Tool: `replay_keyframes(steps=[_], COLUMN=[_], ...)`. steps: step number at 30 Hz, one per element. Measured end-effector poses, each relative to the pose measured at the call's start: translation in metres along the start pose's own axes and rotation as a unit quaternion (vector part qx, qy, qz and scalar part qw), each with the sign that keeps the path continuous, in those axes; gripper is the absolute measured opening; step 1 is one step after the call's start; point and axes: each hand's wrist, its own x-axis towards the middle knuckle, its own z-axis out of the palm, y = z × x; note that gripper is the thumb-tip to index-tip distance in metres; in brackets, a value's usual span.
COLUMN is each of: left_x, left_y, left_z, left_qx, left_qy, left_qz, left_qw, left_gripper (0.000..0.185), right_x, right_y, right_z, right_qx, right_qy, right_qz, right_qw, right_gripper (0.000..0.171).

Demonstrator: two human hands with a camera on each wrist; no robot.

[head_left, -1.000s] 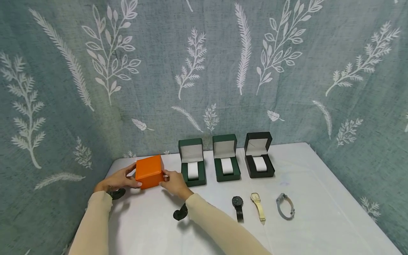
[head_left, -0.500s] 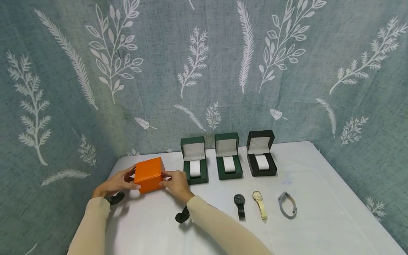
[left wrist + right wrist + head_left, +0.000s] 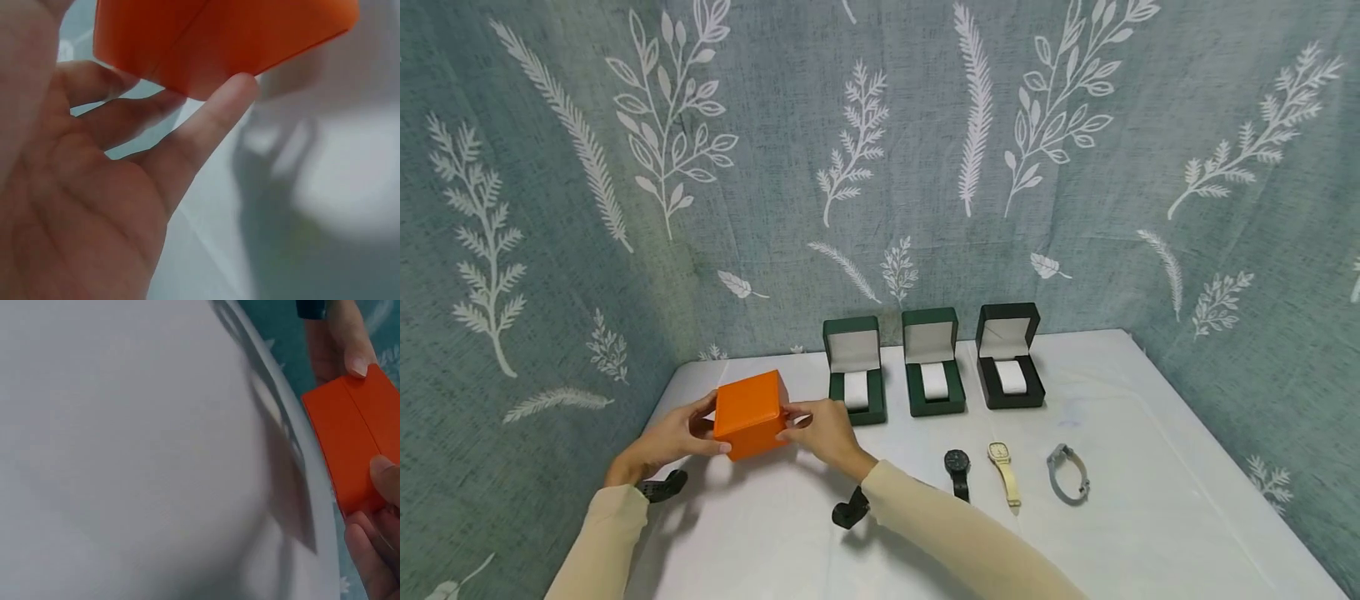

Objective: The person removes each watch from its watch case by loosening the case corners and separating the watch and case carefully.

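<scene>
Both my hands hold a closed orange watch box (image 3: 749, 412) at the left of the white table, raised over it with its shadow below. My left hand (image 3: 670, 435) grips the left side, thumb at the front lower corner. In the left wrist view, the thumb (image 3: 215, 115) presses the box's edge and the other fingers reach behind it. At the right side, my right hand (image 3: 831, 432) pinches the box between thumb and fingers. The right wrist view shows the right thumb (image 3: 386, 478) near the seam where lid meets base.
Two green watch boxes (image 3: 857, 410) (image 3: 935, 403) and a black watch box (image 3: 1011, 396) stand open along the back, each with a white cushion. In front lie a black watch (image 3: 957, 463), a gold watch (image 3: 1004, 473) and a grey-strapped watch (image 3: 1067, 475). Patterned curtain (image 3: 895, 167) surrounds the table (image 3: 760, 533).
The orange box has come slightly toward me and up off the table, both hands moving with it. It stays closed. The other boxes and watches have not been moved.
</scene>
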Motion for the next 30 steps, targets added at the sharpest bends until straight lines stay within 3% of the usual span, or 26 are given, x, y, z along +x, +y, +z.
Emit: replay_keyframes(steps=[6, 15, 21, 30], left_x=[-0.007, -0.019, -0.017, -0.010], left_y=[0.008, 0.021, 0.030, 0.042], left_z=[0.021, 0.051, 0.070, 0.104], left_qx=[0.006, -0.005, 0.006, 0.027], left_qy=[-0.004, -0.021, -0.030, -0.032], left_qz=[0.021, 0.032, 0.038, 0.058], left_qw=[0.9998, 0.9993, 0.9988, 0.9974], left_gripper=[0.098, 0.105, 0.105, 0.108], right_x=[-0.022, -0.060, -0.080, -0.107], right_y=[-0.004, -0.010, -0.008, 0.004], right_z=[-0.016, -0.035, -0.051, -0.077], right_qx=[-0.002, -0.006, 0.002, 0.017], right_qy=[-0.007, -0.005, 0.005, 0.010], right_qz=[0.010, 0.003, -0.013, 0.007], right_qw=[1.000, 1.000, 1.000, 1.000], right_gripper=[0.043, 0.040, 0.041, 0.042])
